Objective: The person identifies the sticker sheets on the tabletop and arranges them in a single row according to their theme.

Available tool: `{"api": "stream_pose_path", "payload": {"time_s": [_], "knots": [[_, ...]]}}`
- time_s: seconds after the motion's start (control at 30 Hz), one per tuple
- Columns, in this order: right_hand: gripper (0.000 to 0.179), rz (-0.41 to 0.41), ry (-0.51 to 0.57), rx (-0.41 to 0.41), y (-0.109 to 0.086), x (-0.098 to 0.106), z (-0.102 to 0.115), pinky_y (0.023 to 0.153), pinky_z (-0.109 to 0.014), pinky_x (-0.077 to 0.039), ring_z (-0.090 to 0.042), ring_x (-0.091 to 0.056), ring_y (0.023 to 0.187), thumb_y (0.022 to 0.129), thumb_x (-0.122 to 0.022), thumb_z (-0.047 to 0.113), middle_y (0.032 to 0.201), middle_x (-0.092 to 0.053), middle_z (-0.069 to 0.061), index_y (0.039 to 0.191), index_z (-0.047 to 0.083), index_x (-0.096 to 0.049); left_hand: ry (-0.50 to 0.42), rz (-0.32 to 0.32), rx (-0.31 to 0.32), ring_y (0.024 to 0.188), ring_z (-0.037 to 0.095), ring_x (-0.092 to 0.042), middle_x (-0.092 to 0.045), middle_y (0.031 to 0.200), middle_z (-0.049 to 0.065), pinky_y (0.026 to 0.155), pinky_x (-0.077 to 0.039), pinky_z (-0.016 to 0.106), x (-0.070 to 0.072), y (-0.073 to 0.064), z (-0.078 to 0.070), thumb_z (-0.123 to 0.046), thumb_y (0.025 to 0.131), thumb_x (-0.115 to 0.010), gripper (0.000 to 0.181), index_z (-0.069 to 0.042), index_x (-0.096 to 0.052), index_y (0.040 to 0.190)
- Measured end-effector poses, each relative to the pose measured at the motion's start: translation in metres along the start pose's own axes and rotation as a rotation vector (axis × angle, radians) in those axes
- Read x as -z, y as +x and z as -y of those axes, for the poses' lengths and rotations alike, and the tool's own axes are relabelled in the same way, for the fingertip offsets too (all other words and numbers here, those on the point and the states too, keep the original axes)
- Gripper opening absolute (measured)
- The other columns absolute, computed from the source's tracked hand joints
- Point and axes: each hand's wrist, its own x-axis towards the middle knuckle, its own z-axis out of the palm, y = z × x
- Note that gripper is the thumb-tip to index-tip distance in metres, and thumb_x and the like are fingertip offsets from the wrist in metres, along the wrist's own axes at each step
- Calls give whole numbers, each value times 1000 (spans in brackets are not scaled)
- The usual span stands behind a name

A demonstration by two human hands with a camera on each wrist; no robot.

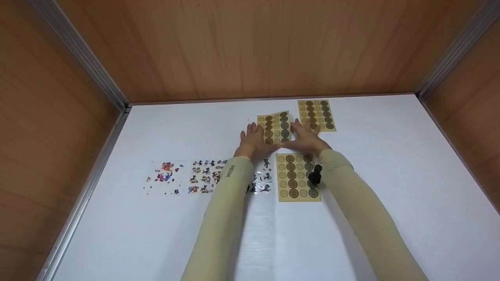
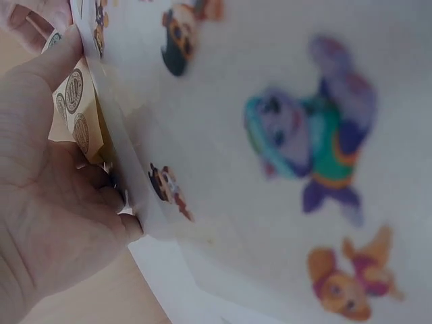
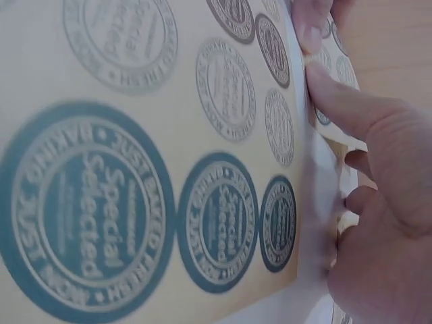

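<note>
In the head view, my left hand [image 1: 253, 142] and right hand [image 1: 306, 138] hold a yellow sheet of round stickers [image 1: 276, 127] between them. Its far edge bows up a little. Both thumbs meet along its near edge, while the other fingers lie at its left and right sides. The left wrist view has the left hand's curled fingers [image 2: 101, 182] at the sheet. From the right wrist, the right thumb [image 3: 344, 101] reaches toward the other hand, and the right hand's remaining fingers are partly hidden behind the sheet's edge.
Another yellow sticker sheet [image 1: 317, 115] lies behind the right hand, and one more [image 1: 293, 177] lies nearer, beside the right forearm. To the left are clear sheets of cartoon stickers [image 1: 166, 177], partly covered by the left sleeve [image 1: 230, 195]. Wooden panels [image 1: 254, 50] enclose the white table [image 1: 117, 234].
</note>
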Motion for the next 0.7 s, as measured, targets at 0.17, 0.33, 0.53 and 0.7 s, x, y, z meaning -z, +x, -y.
{"api": "stream_pose_path", "payload": {"time_s": [0.17,0.33,0.53,0.7], "knots": [[98,-76,149,-1,4,-5,9,121,-60,4,-46,11,151,86,-82,32,166,-2,-26,161,6,-25,42,1,-1,155,33,6,2,168,22,124,4,49,0,-1,-3,-71,92,-55,110,0,-8,162],[63,-103,602,67,10,-8,20,113,-41,-42,-30,-49,137,98,-68,10,149,-51,-19,154,4,-40,97,-34,-12,154,37,2,-1,166,26,124,1,55,-3,0,-3,-71,95,-49,107,0,-6,162],[40,-161,847,62,15,-9,31,94,-35,-56,-25,-69,107,104,-56,6,128,-66,-22,143,0,-51,106,-75,-23,155,35,2,-4,167,24,124,1,53,-7,7,-1,-64,96,-53,105,-2,0,162],[37,-131,938,13,13,-6,34,91,-32,-56,-22,-70,105,105,-54,7,126,-68,-19,142,2,-52,46,-38,-7,155,34,2,-4,168,21,124,2,50,-5,4,-1,-67,94,-53,110,-5,6,162]]}}
